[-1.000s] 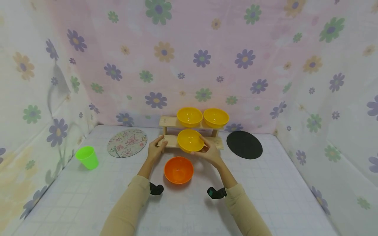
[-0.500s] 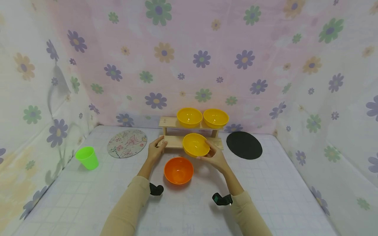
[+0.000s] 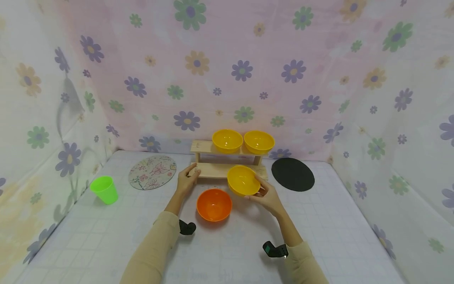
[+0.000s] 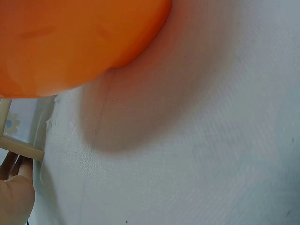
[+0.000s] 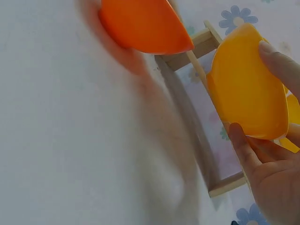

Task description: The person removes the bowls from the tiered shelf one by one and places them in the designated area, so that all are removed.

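Gripped by the right hand (image 3: pixel 269 197), the yellow bowl (image 3: pixel 243 180) was tilted; the orange bowl (image 3: pixel 214 204) could be struck. Left hand (image 3: pixel 186 180) was rested flat on the rack (image 3: pixel 213 170).

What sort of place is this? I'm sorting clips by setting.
Likely a staged tabletop booth, not a real kitchen: flowered cloth walls in a covered table, with a small wooden rack of plastic bowls.

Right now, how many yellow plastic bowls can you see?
3. Two yellow plastic bowls sit side by side on the wooden rack's top shelf; the third is held in the right hand, off the rack. None appears hidden.
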Tool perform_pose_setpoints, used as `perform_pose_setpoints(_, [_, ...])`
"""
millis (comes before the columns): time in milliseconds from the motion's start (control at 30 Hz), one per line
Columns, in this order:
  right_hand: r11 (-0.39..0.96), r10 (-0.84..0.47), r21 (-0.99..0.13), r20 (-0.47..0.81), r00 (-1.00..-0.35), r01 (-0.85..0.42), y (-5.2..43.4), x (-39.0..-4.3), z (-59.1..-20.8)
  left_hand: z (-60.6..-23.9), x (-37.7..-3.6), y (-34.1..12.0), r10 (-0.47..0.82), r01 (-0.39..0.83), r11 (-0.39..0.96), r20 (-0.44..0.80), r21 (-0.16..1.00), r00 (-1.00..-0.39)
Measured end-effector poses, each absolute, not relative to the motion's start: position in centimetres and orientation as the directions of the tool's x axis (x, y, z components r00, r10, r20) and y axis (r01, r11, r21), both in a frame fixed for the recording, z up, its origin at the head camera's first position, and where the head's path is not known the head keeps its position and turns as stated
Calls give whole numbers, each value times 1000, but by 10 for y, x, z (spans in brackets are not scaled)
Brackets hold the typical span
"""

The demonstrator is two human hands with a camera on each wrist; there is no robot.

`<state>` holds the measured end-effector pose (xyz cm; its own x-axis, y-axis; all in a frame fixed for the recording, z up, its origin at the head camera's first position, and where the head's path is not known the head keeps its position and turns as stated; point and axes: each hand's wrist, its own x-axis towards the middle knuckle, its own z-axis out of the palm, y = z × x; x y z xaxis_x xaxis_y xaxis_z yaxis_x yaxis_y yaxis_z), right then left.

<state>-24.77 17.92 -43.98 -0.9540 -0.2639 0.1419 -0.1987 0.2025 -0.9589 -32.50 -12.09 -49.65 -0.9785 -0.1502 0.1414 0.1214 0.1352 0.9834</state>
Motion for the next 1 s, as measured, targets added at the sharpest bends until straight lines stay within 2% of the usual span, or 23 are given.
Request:
perform_pose_setpoints(100, [197, -272, -959, 145, -951, -203, 182, -242, -439, -495, -325, -122, -150, 126, 137, 147, 982, -978])
perform_pose_setpoints(400, [202, -270, -955, 161, -949, -219, 197, -241, -471, -495, -325, -122, -148, 121, 145, 142, 982, -979])
perform_pose_setpoints(1000, [202, -276, -965, 105, -955, -165, 211, -220, -485, -495, -322, -122, -140, 104, 121, 120, 987, -983])
